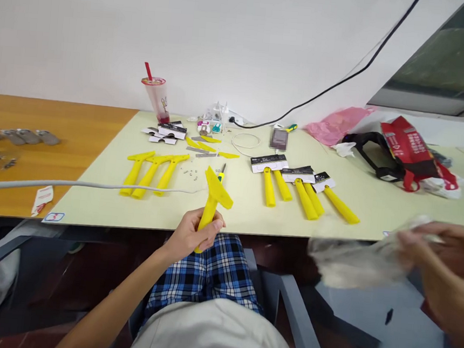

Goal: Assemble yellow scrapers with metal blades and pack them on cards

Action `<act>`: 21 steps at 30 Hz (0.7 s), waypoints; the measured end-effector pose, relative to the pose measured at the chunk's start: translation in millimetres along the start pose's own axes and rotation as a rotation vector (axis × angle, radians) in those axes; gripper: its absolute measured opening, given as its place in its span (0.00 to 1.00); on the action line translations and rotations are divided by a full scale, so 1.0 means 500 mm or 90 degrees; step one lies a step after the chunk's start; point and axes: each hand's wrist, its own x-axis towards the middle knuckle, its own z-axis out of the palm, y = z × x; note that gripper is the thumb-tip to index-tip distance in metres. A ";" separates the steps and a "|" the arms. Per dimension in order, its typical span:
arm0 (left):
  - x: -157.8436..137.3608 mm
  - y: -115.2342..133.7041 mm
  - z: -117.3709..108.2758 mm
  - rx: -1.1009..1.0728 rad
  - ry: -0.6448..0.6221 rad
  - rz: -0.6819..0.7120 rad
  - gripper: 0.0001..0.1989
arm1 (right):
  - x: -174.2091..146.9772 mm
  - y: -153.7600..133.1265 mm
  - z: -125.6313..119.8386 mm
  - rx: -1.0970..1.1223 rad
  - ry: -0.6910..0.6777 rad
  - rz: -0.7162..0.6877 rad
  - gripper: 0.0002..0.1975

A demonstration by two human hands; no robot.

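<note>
Left hand (200, 230) is up in front of the near edge of the tabletop (375, 208), fingers wrapped round the grip of a yellow scraper (209, 210), thumb laid across it. Scraper is tilted, T-shaped head up and clear of the fist.

Right hand (447, 263) is well apart, out to the right, thumb and fingers pinching one end of a clear bag (358, 263). Both are motion-blurred; can't tell whether the bag holds anything. It's held out in front of the edge too.

On the tabletop, left: three yellow handles (147, 180) side by side, heads pointing away. Just right of them, scattered small metal parts (191, 175); behind those, flat yellow pieces (229, 155) mixed with grey strips (206, 155). A green-and-yellow screwdriver (221, 177) is partly hidden behind the scraper head.

Right: five yellow tools (306, 200) with black-and-white card sleeves (268, 163) over their heads, handles toward the person.

Back row: cup with a red straw (157, 100) next to a pile of cards (171, 131), coiled white cable (246, 141), pink bag (336, 122), red bag (408, 149).
</note>
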 end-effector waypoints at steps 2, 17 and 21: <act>-0.012 -0.002 0.009 0.021 0.001 -0.028 0.18 | -0.064 -0.042 0.034 0.099 -0.196 -0.018 0.21; -0.217 0.074 -0.009 0.114 0.262 -0.024 0.46 | -0.226 -0.195 0.328 0.424 -0.404 0.080 0.19; -0.179 0.106 -0.010 0.224 0.318 0.018 0.12 | -0.202 -0.189 0.359 0.403 -0.520 0.184 0.03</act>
